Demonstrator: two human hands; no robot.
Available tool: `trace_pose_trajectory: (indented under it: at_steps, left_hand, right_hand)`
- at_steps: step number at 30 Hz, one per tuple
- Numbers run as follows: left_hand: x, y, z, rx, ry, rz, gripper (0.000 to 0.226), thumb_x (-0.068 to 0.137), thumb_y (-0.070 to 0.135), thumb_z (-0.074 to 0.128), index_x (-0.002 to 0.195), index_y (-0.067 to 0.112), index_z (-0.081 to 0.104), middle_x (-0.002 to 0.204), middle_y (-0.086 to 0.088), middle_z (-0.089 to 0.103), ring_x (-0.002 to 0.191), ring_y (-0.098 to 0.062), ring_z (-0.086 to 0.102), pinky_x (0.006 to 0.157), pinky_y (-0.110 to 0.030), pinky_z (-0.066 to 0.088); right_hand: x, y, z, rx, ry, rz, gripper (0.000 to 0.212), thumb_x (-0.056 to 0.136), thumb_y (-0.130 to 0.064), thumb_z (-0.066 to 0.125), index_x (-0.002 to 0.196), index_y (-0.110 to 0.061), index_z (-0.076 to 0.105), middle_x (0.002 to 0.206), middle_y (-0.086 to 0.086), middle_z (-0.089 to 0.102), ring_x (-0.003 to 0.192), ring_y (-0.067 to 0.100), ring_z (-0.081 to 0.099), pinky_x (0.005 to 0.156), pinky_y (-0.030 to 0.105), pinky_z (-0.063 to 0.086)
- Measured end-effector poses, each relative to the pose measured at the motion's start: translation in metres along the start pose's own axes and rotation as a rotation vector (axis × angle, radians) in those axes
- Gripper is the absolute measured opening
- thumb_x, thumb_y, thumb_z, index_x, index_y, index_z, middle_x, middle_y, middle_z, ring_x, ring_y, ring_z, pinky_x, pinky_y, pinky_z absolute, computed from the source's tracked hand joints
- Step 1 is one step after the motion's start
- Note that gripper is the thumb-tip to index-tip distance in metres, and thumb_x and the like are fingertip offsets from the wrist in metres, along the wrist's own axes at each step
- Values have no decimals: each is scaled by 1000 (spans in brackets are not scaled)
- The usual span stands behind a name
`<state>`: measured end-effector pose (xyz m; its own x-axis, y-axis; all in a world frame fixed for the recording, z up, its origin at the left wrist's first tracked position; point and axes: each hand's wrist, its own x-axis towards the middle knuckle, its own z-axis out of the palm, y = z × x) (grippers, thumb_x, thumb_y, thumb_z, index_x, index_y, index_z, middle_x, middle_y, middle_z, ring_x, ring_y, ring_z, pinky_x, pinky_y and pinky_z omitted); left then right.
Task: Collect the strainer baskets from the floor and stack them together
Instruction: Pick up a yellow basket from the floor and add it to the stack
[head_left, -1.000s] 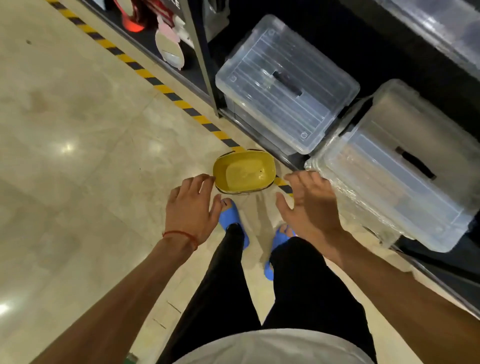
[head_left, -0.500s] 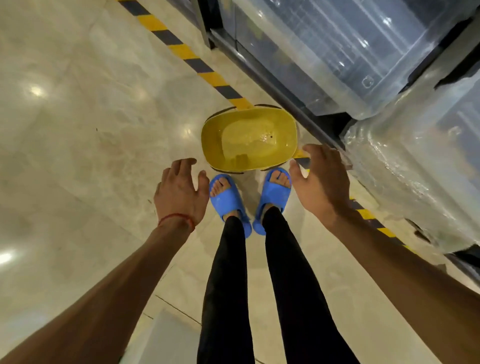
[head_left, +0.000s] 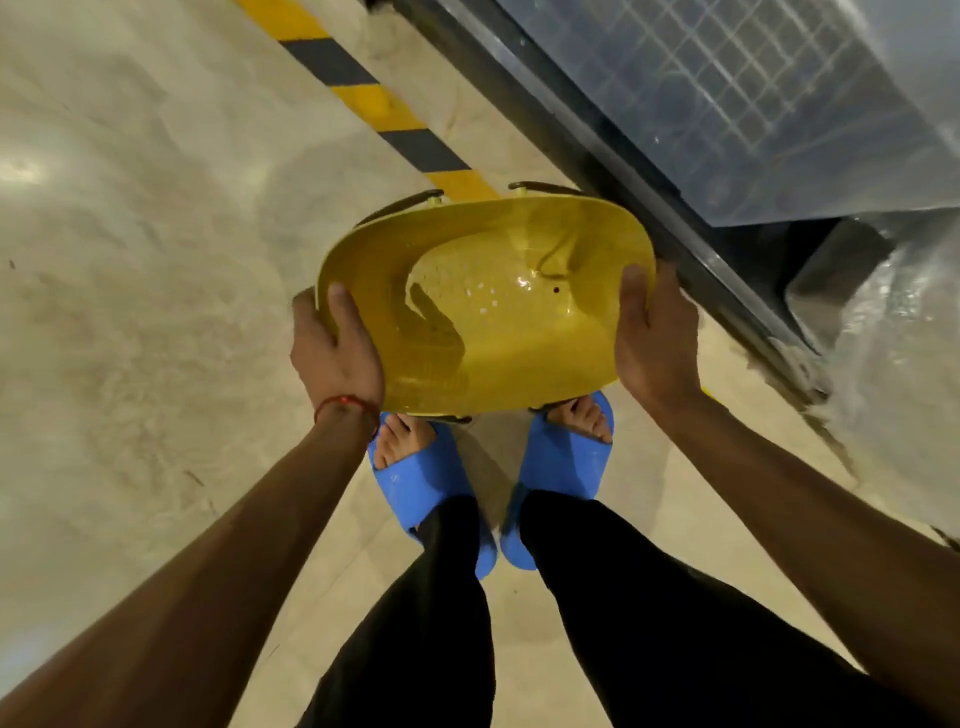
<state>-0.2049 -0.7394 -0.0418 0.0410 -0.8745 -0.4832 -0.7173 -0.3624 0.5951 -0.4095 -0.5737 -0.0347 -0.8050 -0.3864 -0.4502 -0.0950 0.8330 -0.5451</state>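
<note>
**A:** ok so what's seen on the left side?

**B:** Pale polished floor (head_left: 130, 312) mostly. Then the left hand (head_left: 335, 353), which is clamped on the left rim of the yellow strainer basket (head_left: 498, 332), thumb hooked over the edge inside. A red thread (head_left: 345, 402) is worn at that wrist.

**A:** and the basket itself?

**B:** It's gripped between both hands, open side up, right above a pair of blue slides (head_left: 431, 493). Small holes can be made out in its bottom. Whether it's touching the floor can't be told tbh.

**A:** right side?

**B:** The right hand (head_left: 657, 338) is wrapped round the right rim. Behind it a black-and-yellow striped tape line (head_left: 384, 109) is laid along the floor, and a clear plastic bin (head_left: 753, 104) is parked on a dark shelf base (head_left: 597, 156).
</note>
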Motion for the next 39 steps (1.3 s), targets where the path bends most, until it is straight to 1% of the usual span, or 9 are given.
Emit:
trace_pose_trajectory:
  at_steps: [2, 4, 10, 13, 20, 27, 31, 35, 39]
  left_hand:
    - [1, 3, 2, 21, 39, -25, 38, 104, 41, 35, 117, 11, 54, 92, 4, 55, 82, -17, 47, 71, -23, 33]
    - [-3, 8, -3, 39, 61, -44, 37, 105, 36, 34, 111, 7, 56, 88, 3, 54, 79, -18, 45, 65, -20, 28]
    - [-43, 45, -66, 66, 98, -53, 40, 105, 36, 34, 111, 6, 60, 96, -3, 60, 86, -19, 49, 69, -22, 28]
    - [-73, 71, -117, 69, 80, -44, 42, 104, 39, 34, 112, 8, 60, 108, -11, 65, 98, -28, 57, 77, -28, 36]
    - [-144, 135, -228, 37, 49, 2, 44, 103, 44, 36, 120, 13, 62, 117, -9, 66, 101, -22, 57, 86, -32, 43]
    - [-204, 172, -298, -4, -71, 120, 42, 103, 43, 37, 112, 12, 64, 96, -2, 63, 88, -19, 54, 78, -29, 38]
    - [-243, 189, -335, 16, -129, 190, 40, 103, 42, 37, 114, 15, 64, 93, 3, 60, 87, -17, 53, 77, -26, 36]
    - [-282, 208, -367, 55, -188, 262, 39, 103, 40, 39, 118, 14, 64, 97, 4, 59, 89, -14, 52, 77, -23, 35]
    - [-331, 217, -388, 68, -277, 352, 37, 103, 39, 40, 115, 14, 65, 98, 3, 62, 89, -14, 54, 78, -24, 38]
  right_hand:
    - [4, -3, 5, -1, 65, 9, 25, 110, -29, 35, 102, -12, 51, 74, -10, 51, 67, 3, 50, 65, 30, 33]
    - [0, -10, 5, 12, 112, 31, 24, 110, -26, 36, 92, -13, 46, 68, -11, 44, 61, 3, 44, 60, 28, 26]
    - [-47, -60, -43, 39, 113, 18, 34, 109, -27, 37, 108, -2, 60, 98, 15, 66, 88, 28, 58, 69, 33, 32]
    - [-86, -95, -85, 56, 110, -13, 33, 109, -28, 39, 110, -3, 61, 101, 19, 67, 88, 25, 56, 73, 36, 35]
    - [-187, -160, -178, 105, 83, 17, 35, 109, -30, 35, 113, -7, 61, 95, 1, 57, 86, 18, 52, 68, 26, 29]
    - [-286, -184, -235, 152, 247, 97, 35, 109, -27, 37, 115, -1, 60, 92, 1, 53, 83, 18, 47, 66, 21, 26]
    - [-345, -184, -266, 199, 260, 180, 30, 109, -35, 35, 100, -15, 55, 88, 2, 57, 83, 25, 55, 70, 28, 30]
    - [-413, -185, -294, 299, 309, 273, 38, 108, -37, 35, 114, -10, 61, 94, -3, 59, 90, 22, 58, 77, 30, 37]
    - [-480, -167, -308, 362, 468, 315, 40, 107, -42, 36, 111, -13, 63, 91, 4, 67, 85, 25, 63, 76, 41, 52]
